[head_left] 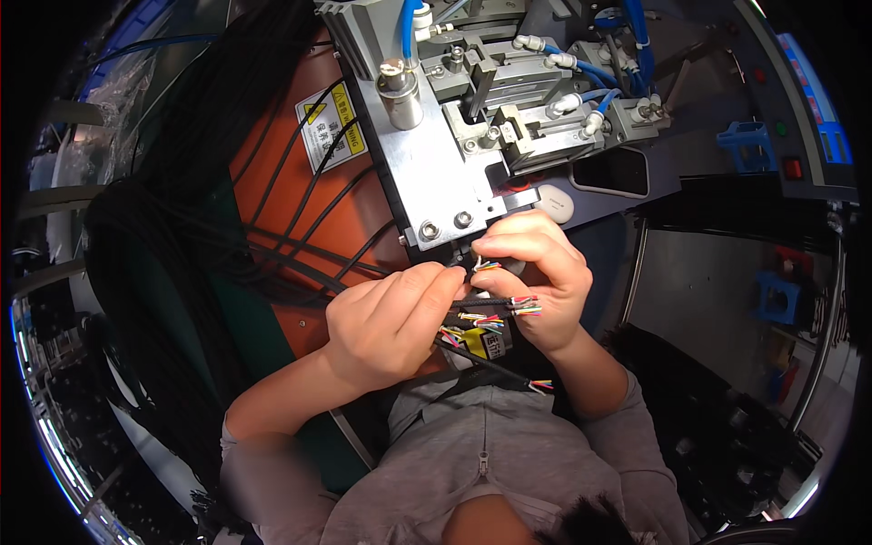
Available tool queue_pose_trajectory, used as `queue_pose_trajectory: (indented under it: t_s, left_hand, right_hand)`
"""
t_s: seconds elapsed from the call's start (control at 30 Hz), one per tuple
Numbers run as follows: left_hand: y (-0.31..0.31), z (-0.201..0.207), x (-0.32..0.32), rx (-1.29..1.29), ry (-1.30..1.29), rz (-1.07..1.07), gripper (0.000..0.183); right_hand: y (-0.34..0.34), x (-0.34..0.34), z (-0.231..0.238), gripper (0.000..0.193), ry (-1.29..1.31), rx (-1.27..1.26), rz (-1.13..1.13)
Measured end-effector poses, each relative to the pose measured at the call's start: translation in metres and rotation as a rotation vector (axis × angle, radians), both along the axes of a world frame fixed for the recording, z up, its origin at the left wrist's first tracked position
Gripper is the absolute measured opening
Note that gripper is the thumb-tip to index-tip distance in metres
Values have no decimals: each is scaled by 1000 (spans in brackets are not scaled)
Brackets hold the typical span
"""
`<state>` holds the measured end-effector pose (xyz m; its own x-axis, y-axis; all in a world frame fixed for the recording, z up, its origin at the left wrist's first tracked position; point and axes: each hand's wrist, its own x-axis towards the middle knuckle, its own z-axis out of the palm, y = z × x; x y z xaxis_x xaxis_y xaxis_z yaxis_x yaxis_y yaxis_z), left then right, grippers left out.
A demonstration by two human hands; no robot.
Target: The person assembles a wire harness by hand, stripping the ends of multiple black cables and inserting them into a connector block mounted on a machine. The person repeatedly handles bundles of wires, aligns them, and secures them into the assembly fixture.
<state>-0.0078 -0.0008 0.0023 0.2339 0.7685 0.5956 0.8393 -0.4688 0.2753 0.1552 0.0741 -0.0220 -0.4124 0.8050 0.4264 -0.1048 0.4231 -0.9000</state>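
Observation:
My left hand point(386, 318) is closed, its thumb and fingertips pinching a black cable just below the machine's front edge. Close beside it, my right hand point(545, 277) curls its thumb and index finger around the stripped end of that cable, where thin coloured wires point(488, 266) fan out. Below the hands several more black cables end in loose coloured wires point(525, 306). One lower cable point(495, 366) stretches toward the right, its wire tips bare. The metal fixture plate point(422, 173) lies right above my fingers. What exactly sits between the right fingertips is partly hidden.
Pneumatic clamps with blue hoses point(590, 73) fill the top of the machine. A phone point(610, 173) and a white rounded case point(555, 205) lie right of the plate. Black cables cross an orange surface point(291, 195) at left. A control panel with a red button point(793, 169) stands far right.

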Motion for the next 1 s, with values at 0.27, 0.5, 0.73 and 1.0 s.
queue_pose_trajectory:
  t_s: [0.27, 0.5, 0.73, 1.0]
  left_hand:
    - [2, -4, 4, -42, -109, -4, 16]
    - [-2, -3, 5, -88, -19, 21, 16]
    - [-1, -6, 7, -112, -87, 10, 19]
    - [-1, -12, 7, -53, -1, 28, 22]
  right_hand:
    - [-3, -3, 2, 11, 99, -328, 58]
    - [2, 1, 18, 18, -235, 202, -44]
    - [3, 2, 14, 17, -153, 36, 17]
    - [10, 10, 19, 16, -155, -267, 158]
